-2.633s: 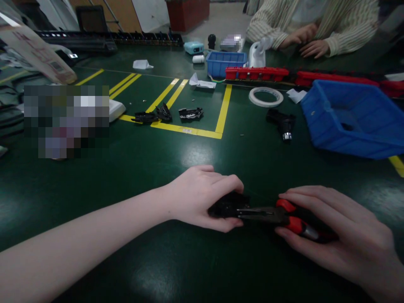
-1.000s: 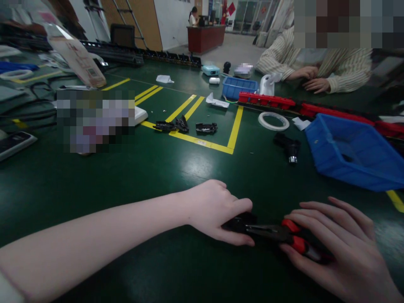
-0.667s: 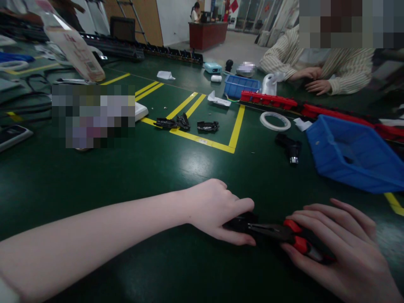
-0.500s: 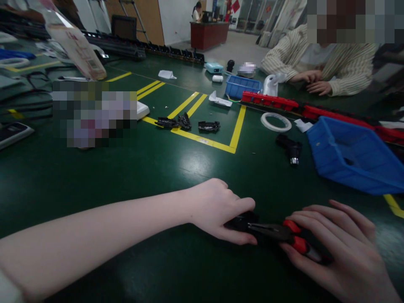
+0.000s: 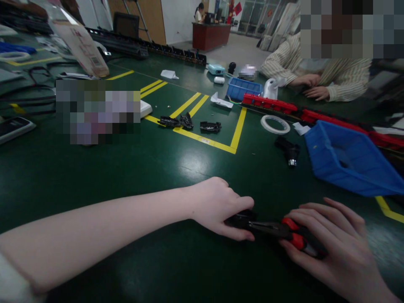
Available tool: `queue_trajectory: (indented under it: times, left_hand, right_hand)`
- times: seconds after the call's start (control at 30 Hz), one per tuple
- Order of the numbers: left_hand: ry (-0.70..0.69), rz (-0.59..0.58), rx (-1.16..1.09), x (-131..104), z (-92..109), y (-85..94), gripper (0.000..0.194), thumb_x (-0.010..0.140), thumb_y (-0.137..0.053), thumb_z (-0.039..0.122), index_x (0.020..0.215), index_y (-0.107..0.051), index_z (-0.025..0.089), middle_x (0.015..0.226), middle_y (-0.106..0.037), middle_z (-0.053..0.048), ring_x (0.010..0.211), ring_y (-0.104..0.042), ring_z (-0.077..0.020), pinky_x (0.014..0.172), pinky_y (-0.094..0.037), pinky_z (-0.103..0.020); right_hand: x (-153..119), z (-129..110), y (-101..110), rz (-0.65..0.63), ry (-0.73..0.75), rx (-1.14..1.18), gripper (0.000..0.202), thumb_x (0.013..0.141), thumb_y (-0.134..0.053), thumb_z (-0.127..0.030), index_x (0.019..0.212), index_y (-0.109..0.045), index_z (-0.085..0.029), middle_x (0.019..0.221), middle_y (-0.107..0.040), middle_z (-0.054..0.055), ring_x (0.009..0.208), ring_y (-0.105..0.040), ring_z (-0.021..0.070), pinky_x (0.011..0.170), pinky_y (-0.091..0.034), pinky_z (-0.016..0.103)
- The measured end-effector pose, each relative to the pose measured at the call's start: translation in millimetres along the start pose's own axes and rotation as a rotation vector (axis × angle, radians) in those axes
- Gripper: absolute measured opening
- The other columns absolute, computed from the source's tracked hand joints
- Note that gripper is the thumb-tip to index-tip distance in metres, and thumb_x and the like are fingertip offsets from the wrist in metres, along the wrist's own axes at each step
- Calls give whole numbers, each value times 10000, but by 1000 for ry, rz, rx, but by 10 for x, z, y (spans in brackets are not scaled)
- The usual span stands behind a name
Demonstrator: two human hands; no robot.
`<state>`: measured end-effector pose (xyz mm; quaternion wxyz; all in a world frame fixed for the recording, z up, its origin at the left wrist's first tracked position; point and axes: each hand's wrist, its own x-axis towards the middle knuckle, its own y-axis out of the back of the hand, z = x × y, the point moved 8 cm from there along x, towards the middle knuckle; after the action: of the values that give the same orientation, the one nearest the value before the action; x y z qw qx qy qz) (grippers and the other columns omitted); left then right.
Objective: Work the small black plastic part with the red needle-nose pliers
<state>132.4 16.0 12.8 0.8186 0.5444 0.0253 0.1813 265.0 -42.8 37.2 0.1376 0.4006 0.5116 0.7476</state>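
Observation:
My left hand [image 5: 221,208] is closed on a small black plastic part [image 5: 241,219], gripping it between thumb and fingers just above the green table [image 5: 151,235]. Most of that part is hidden by the hand. My right hand [image 5: 331,240] is wrapped round the red and black handles of needle-nose pliers [image 5: 271,229]. The jaws point left and their tips meet the right end of the black part; whether they pinch anything there I cannot tell. Farther off, several similar black plastic parts [image 5: 210,126] lie by the yellow tape lines.
A blue bin [image 5: 353,162] stands at the right, beside a black tool with a silver tip [image 5: 288,151] and a white tape roll [image 5: 275,124]. Behind runs a long red strip [image 5: 271,103]. A bottle [image 5: 82,46] stands at the left. Another person in a striped shirt [image 5: 350,80] sits across.
The view has shifted slightly. Both hands keep their hold on the black part and the pliers, and the pliers' tips stay at the part's right end.

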Motion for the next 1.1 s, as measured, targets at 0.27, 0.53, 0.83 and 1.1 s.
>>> queue_trajectory:
  times: [0.27,0.53,0.83,1.1]
  left_hand:
    - [-19,5,-35,-2,-3,2,410,831,-594,569,887,-573,164,632,-650,38,512,-592,-114,481,-367,-245]
    - [-42,20,-40,-16,12,19,396,831,-596,561,888,-574,170,628,-648,32,508,-585,-116,483,-357,-244]
    - [-20,0,-17,-14,4,16,403,840,-583,563,920,-577,168,643,-656,27,523,-595,-123,488,-366,-245]
    - [-29,11,-22,-20,3,17,393,840,-590,554,915,-573,168,642,-654,32,514,-588,-114,480,-364,-238]
  right_hand:
    - [2,5,-11,-5,6,2,234,844,-559,-371,961,-582,-170,812,-699,97,803,-621,288,872,-374,513]
    - [26,-19,7,2,-25,25,224,809,-608,-354,974,-580,-205,810,-709,50,771,-637,261,870,-389,486]
    - [-41,32,-10,-1,-69,17,249,795,-620,-365,998,-580,-226,846,-713,43,819,-636,258,906,-396,493]
    - [-17,28,8,12,-47,15,256,789,-630,-372,993,-585,-224,829,-713,38,790,-640,255,883,-406,480]
